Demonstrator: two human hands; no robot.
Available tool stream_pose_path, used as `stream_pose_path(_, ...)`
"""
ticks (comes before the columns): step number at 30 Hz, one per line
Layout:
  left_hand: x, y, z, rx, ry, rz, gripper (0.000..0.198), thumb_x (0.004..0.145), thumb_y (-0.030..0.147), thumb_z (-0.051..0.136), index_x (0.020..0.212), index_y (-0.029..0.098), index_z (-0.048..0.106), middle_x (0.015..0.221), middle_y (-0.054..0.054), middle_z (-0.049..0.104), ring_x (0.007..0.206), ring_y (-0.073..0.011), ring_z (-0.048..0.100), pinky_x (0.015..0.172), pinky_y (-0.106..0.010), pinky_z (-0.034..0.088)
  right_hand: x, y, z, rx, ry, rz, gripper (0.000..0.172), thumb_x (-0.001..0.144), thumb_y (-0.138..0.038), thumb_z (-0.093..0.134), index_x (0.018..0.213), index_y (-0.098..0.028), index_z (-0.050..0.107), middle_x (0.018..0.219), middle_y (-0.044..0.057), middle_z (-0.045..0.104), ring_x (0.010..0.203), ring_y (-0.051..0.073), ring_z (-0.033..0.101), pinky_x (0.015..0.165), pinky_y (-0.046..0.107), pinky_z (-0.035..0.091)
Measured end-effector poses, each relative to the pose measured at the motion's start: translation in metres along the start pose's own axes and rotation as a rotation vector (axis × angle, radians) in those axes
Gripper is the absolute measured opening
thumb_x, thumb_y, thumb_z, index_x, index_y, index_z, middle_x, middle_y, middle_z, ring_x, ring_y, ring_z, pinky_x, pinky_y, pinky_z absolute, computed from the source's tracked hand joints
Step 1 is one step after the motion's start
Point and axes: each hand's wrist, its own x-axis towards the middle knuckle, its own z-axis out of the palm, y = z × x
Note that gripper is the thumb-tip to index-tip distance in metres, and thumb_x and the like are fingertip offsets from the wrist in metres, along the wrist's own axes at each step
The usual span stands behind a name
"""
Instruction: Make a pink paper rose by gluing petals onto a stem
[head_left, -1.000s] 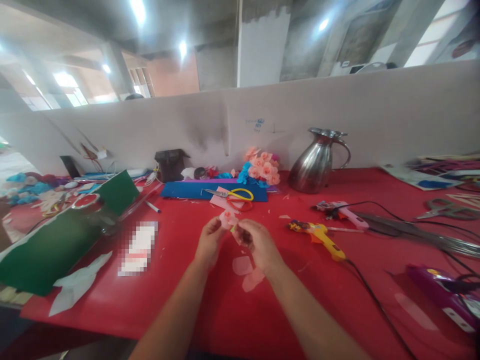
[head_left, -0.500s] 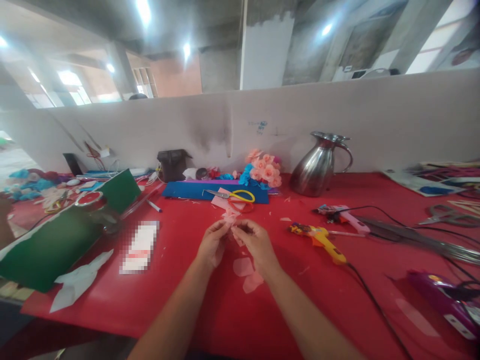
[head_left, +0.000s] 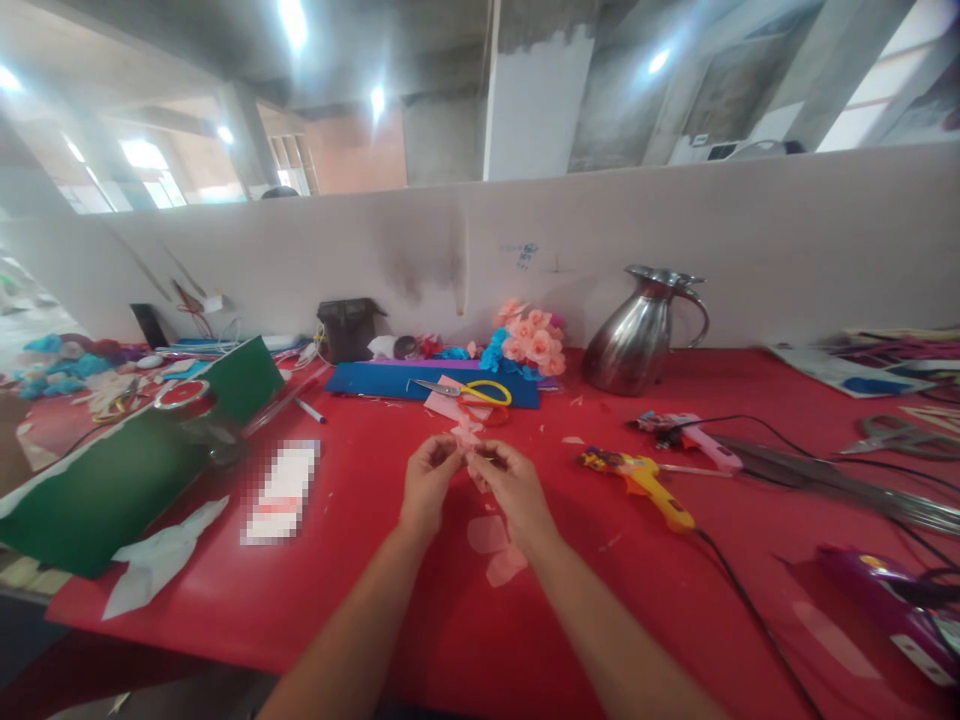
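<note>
Between my fingertips is a small pink paper flower [head_left: 466, 434], partly hidden by the fingers. My left hand [head_left: 430, 482] pinches it from the left, and my right hand [head_left: 511, 484] pinches it from the right. Both hands are closed on it, just above the red table. Loose pink paper petals [head_left: 504, 566] lie below, beside my right wrist. Just beyond the fingertips, scissors [head_left: 461, 392] with yellow and orange handles rest over a pink paper piece and a blue strip [head_left: 367, 382].
A yellow glue gun [head_left: 651, 487] with a trailing cord lies at right, near a pink glue gun [head_left: 705, 440]. Behind stand a steel jug [head_left: 628, 335] and a bunch of peach paper flowers [head_left: 534, 340]. A green sheet [head_left: 150, 480] and glass jar [head_left: 217, 435] are at left.
Both hands stay at nearly the same spot, still pinching the pink paper flower. The fingers have shifted slightly around it. The whole view has moved a little.
</note>
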Motion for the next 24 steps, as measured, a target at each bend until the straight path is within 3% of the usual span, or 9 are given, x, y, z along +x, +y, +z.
stream_pose_path(11,-0.001,-0.003,-0.001,-0.028,-0.039,-0.091,0.027,0.059,0.025,0.075,0.083,0.015,0.067,0.081,-0.005,0.069,0.075,-0.0133,0.061,0.075,-0.025,0.045,-0.003,-0.006,-0.001,0.001,0.058,0.000,0.023,0.065,-0.040,0.065,0.069,-0.018,0.061,0.053,-0.004,0.051,0.047,0.009,0.041,0.046,0.023,0.031)
stream_pose_path(18,0.000,-0.002,0.001,-0.100,-0.001,-0.202,0.027,0.055,0.029,0.078,0.074,0.014,0.067,0.071,-0.002,0.066,0.061,-0.0085,0.057,0.061,-0.021,0.042,0.000,-0.005,0.000,-0.012,0.010,0.056,0.023,0.063,-0.038,0.066,0.073,-0.017,0.063,0.059,-0.001,0.057,0.051,0.010,0.047,0.049,0.023,0.035)
stream_pose_path(21,0.000,0.002,0.002,-0.088,0.022,-0.233,0.029,0.054,0.031,0.078,0.073,0.014,0.065,0.063,0.002,0.059,0.050,-0.0036,0.047,0.049,-0.016,0.035,0.004,-0.023,-0.017,-0.193,-0.067,0.009,0.019,0.064,-0.035,0.063,0.074,-0.019,0.064,0.065,0.001,0.062,0.058,0.014,0.054,0.057,0.027,0.041)
stream_pose_path(24,-0.001,0.003,0.002,-0.065,0.064,-0.240,0.031,0.055,0.032,0.078,0.074,0.014,0.062,0.059,0.005,0.052,0.046,-0.0012,0.039,0.044,-0.015,0.029,0.007,-0.045,-0.064,-0.605,-0.025,-0.155,0.016,0.066,-0.032,0.061,0.078,-0.022,0.066,0.078,0.004,0.067,0.073,0.020,0.060,0.070,0.032,0.043)
